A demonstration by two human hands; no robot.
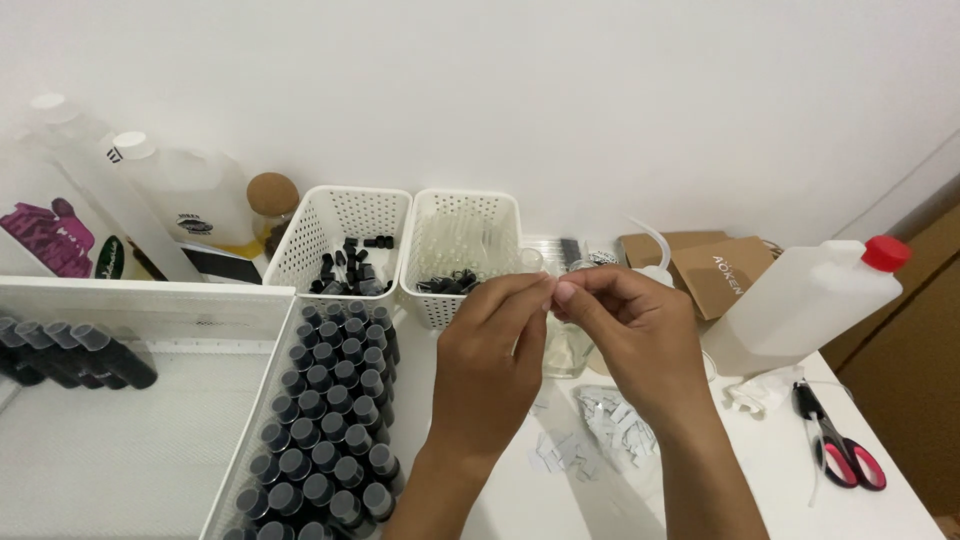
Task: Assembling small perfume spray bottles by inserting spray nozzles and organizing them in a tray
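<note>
My left hand and my right hand meet over the table's middle, fingertips pinched together on something very small that I cannot make out. Behind them stands a small clear glass bottle, mostly hidden by my fingers. Below my right hand lies a scatter of small grey paper labels on the white table.
A long white tray holds several dark-capped vials. Two white perforated baskets hold small black parts. A white jug with a red cap lies at right, scissors near the edge, cardboard boxes behind, large bottles at left.
</note>
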